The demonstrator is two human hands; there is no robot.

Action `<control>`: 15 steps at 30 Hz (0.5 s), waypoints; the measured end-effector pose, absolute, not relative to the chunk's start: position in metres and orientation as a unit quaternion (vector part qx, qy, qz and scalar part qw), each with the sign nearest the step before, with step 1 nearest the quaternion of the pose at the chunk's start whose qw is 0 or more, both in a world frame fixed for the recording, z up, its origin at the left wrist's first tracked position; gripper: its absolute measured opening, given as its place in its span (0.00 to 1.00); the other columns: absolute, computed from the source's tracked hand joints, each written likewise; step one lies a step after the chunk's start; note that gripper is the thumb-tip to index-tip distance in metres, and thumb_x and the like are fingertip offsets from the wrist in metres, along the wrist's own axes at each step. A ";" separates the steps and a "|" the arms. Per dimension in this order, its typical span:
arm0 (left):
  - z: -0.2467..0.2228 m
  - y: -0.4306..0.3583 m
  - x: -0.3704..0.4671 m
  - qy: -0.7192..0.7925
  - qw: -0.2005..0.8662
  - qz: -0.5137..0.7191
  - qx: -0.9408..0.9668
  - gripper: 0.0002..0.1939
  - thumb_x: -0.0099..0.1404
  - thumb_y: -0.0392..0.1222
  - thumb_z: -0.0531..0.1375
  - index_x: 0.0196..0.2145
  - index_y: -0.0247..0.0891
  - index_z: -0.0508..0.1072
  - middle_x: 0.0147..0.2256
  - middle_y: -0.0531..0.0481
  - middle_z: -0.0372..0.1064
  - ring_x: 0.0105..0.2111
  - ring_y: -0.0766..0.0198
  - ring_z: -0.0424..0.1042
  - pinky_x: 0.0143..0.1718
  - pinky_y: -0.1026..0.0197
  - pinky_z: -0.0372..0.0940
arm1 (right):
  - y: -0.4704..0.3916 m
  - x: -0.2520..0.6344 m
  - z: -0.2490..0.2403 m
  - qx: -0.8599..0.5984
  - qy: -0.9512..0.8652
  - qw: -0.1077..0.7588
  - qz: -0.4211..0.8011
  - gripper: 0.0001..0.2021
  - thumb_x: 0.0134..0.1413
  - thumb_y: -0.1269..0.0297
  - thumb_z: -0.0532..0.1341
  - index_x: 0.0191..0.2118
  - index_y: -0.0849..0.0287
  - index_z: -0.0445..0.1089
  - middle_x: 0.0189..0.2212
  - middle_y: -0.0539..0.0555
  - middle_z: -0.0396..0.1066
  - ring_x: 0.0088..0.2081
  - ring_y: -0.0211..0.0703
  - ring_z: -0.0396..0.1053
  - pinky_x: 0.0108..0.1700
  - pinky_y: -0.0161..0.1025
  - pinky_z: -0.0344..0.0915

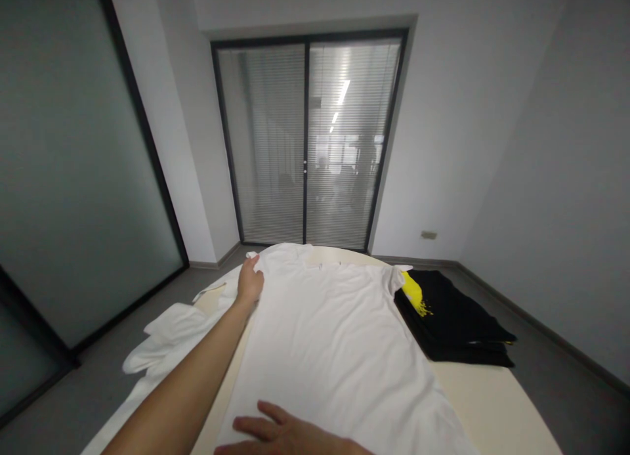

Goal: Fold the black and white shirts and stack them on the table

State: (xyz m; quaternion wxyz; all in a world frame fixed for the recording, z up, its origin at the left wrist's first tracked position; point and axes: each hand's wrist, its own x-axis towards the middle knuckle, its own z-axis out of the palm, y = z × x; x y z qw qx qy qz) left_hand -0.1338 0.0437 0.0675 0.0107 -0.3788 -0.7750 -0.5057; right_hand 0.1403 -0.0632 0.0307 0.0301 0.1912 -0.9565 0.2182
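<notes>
A white T-shirt (325, 337) lies spread over the table, its neck end away from me, with wrinkles across the right half. My left hand (251, 281) reaches to the far left and is closed on the shirt's left sleeve, a bit of white cloth showing past the fingers. Low in the view, my right hand (293, 436) rests on the lower part of the shirt, fingers spread and pointing left. The shirt's right sleeve is bunched beside a dark pile of clothes.
Folded black garments (453, 317) with a yellow print are stacked at the table's right. More white cloth (172, 333) lies rumpled along the left edge, partly behind my forearm. The cream table (497, 402) has a rounded far edge. Beyond stands a glass door (305, 140) with blinds.
</notes>
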 end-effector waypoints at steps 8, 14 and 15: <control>0.065 0.054 -0.094 -0.792 0.047 -0.356 -0.494 0.32 0.60 0.25 0.51 0.62 0.36 0.64 0.65 0.41 0.57 0.64 0.51 0.57 0.64 0.51 0.55 | -0.063 0.140 0.026 0.205 -0.958 0.049 0.193 0.27 0.71 0.63 0.48 0.71 0.55 0.42 0.67 0.52 0.55 0.70 0.45 0.40 0.70 0.52 0.44; 0.046 0.059 -0.085 -0.770 0.024 -0.273 -0.576 0.35 0.59 0.25 0.54 0.65 0.31 0.59 0.66 0.35 0.53 0.65 0.51 0.55 0.65 0.51 0.52 | -0.062 0.141 0.027 0.203 -0.961 0.070 0.174 0.28 0.70 0.64 0.50 0.71 0.53 0.41 0.67 0.51 0.56 0.70 0.42 0.40 0.70 0.48 0.44; 0.042 0.058 -0.084 -0.762 0.018 -0.261 -0.592 0.35 0.60 0.26 0.55 0.65 0.32 0.58 0.67 0.35 0.51 0.66 0.51 0.54 0.65 0.51 0.52 | -0.062 0.142 0.026 0.205 -0.961 0.071 0.171 0.28 0.70 0.64 0.49 0.71 0.54 0.41 0.67 0.50 0.55 0.70 0.42 0.40 0.70 0.48 0.43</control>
